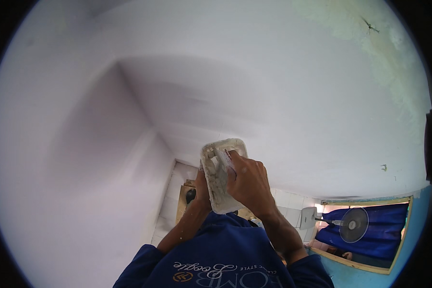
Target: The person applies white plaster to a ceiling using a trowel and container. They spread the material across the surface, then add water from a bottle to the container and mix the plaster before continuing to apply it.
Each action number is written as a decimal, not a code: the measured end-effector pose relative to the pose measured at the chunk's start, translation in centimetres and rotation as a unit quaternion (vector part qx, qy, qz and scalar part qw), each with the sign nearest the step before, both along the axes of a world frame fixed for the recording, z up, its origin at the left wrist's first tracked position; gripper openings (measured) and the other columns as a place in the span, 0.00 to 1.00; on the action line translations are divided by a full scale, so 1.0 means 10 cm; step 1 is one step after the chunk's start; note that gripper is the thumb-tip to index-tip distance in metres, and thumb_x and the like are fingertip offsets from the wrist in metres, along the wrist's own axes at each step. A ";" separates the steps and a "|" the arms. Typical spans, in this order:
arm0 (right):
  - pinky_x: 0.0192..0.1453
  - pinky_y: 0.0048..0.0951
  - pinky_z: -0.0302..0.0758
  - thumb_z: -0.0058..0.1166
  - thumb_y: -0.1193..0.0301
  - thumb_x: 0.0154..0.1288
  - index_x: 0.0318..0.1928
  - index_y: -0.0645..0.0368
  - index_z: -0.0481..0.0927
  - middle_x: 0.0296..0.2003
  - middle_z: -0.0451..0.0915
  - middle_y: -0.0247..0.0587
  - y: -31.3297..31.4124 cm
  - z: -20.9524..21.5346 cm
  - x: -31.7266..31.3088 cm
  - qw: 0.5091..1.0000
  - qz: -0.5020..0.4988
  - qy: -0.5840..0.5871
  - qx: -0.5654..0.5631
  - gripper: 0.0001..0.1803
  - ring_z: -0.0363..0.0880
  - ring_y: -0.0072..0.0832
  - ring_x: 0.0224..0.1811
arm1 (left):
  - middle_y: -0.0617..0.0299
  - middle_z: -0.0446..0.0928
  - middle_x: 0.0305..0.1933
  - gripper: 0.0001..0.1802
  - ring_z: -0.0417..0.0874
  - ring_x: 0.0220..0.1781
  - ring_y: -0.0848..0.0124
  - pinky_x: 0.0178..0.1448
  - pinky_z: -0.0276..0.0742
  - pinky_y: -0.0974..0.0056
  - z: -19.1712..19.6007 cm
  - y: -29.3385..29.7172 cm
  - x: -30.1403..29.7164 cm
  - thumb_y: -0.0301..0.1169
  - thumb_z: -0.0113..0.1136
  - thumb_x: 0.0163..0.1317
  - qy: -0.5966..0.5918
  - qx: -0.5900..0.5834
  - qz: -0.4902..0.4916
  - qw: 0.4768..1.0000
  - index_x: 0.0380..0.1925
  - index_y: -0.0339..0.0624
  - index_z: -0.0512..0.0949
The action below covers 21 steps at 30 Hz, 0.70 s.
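A pale rectangular tray (pixel 221 208) with rounded corners, crusted with whitish filler, is held up in front of my chest. My left hand (pixel 202 186) grips it along its left side, with most of the fingers hidden. Over the tray's far half, my right hand (pixel 249 178) is closed around a putty knife (pixel 224 157), whose pale, smeared blade sits inside the tray. How much of that blade touches the filler, I cannot tell.
Smooth white plastered surfaces (pixel 273 96) meet at a corner on the left. Greenish patches mark the upper right. At lower right, a fan (pixel 354 225) stands before a blue curtain (pixel 393 229) in a wooden-framed opening. White tiles (pixel 165 218) show below.
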State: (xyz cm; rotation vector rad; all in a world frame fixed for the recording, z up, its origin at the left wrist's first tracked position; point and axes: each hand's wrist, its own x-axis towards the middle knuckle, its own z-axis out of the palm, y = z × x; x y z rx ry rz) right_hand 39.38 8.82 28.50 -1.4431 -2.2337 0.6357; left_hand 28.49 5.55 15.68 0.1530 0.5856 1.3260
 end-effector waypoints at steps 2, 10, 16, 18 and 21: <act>0.41 0.50 0.77 0.56 0.75 0.62 0.48 0.70 0.77 0.28 0.81 0.60 -0.02 0.01 0.01 1.000 0.008 -0.006 -0.017 0.15 0.83 0.57 0.34 | 0.52 0.75 0.63 0.33 0.79 0.63 0.59 0.67 0.79 0.53 -0.05 -0.02 0.00 0.54 0.28 0.78 -0.005 -0.002 0.009 1.000 0.69 0.44 0.67; 0.42 0.51 0.78 0.56 0.76 0.62 0.49 0.73 0.76 0.27 0.81 0.62 -0.11 0.20 0.11 0.997 -0.045 0.043 -0.042 0.17 0.83 0.58 0.33 | 0.52 0.75 0.63 0.36 0.80 0.62 0.57 0.66 0.80 0.52 -0.10 0.00 -0.04 0.57 0.28 0.77 -0.115 0.048 0.010 0.992 0.68 0.43 0.67; 0.42 0.52 0.78 0.56 0.76 0.62 0.52 0.76 0.74 0.28 0.81 0.64 -0.17 -0.06 -0.06 0.998 -0.027 0.046 -0.030 0.20 0.82 0.60 0.33 | 0.52 0.75 0.63 0.35 0.79 0.63 0.58 0.67 0.78 0.53 -0.12 -0.01 0.00 0.56 0.28 0.77 -0.016 -0.021 0.035 0.999 0.68 0.44 0.68; 0.42 0.53 0.78 0.56 0.76 0.61 0.51 0.75 0.74 0.28 0.81 0.65 -0.16 -0.13 -0.09 0.999 -0.021 0.041 -0.029 0.19 0.82 0.61 0.33 | 0.52 0.75 0.63 0.35 0.79 0.63 0.58 0.67 0.77 0.53 -0.13 -0.03 0.00 0.56 0.28 0.77 0.019 -0.051 0.035 0.998 0.68 0.44 0.68; 0.42 0.53 0.78 0.56 0.76 0.61 0.49 0.74 0.74 0.28 0.81 0.65 -0.14 -0.23 -0.09 0.998 -0.021 0.038 -0.035 0.18 0.82 0.61 0.33 | 0.51 0.75 0.64 0.35 0.79 0.63 0.57 0.68 0.77 0.53 -0.30 -0.04 -0.02 0.56 0.27 0.78 -0.012 -0.026 0.026 0.999 0.69 0.44 0.67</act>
